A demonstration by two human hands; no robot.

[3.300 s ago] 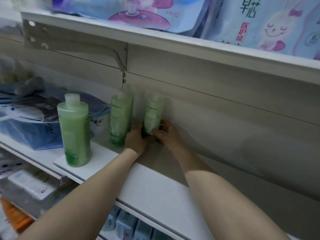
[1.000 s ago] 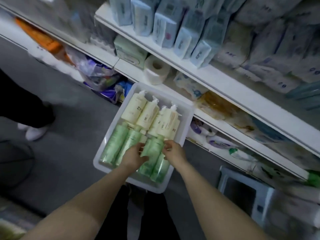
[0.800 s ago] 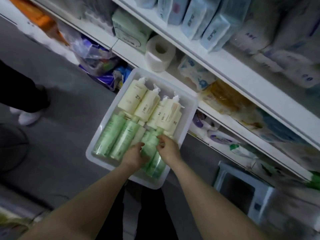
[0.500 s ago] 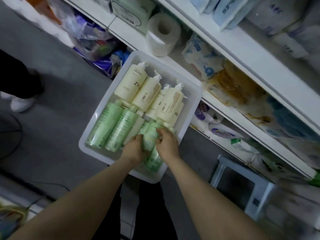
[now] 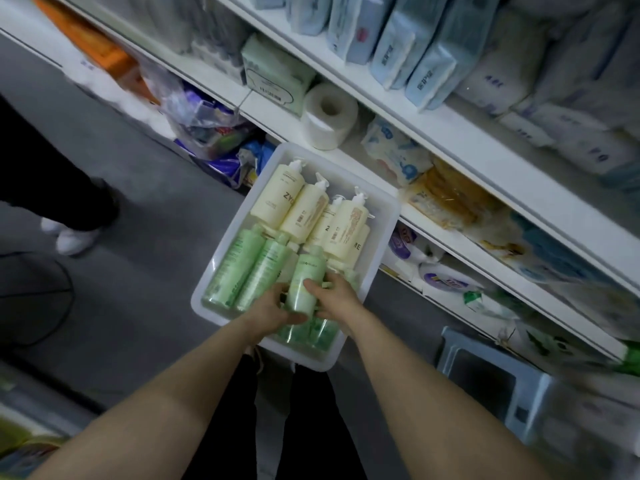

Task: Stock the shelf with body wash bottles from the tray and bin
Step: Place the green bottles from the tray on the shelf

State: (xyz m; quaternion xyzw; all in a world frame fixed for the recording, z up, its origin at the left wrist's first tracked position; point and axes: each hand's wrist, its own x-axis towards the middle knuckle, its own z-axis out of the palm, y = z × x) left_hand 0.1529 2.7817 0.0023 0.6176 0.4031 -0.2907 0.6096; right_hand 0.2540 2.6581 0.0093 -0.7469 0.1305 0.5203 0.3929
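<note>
Two hands engaged: the left hand (image 5: 273, 308) and the right hand (image 5: 334, 296) are both wrapped around one green body wash bottle (image 5: 306, 284), fingers curled on either side of its lower body.
Bottle position: it is held slightly raised above the white tray (image 5: 384, 233), tilted with its cap pointing away from the person; more green bottles (image 5: 249, 268) lie flat to its left and beneath it.
Other stock: cream pump bottles (image 5: 291, 202) are packed at the tray's far end, nearest the shelving (image 5: 450, 133).
Tray location: it is seen low in front of the person, against the bottom shelves; its support is hidden.
Handling judgement: the bottle appears full, so moderately heavy; smooth rigid plastic is judged slippery but not fragile.
Grip advice: a hold around the mid-body is recommended, not the cap.
Change noted: half a second ago the same bottle was lying lower among its neighbours with both hands on it; it is now lifted clear of them.
Surroundings: a toilet roll (image 5: 329, 114) and packaged goods are stocked on the shelves.
</note>
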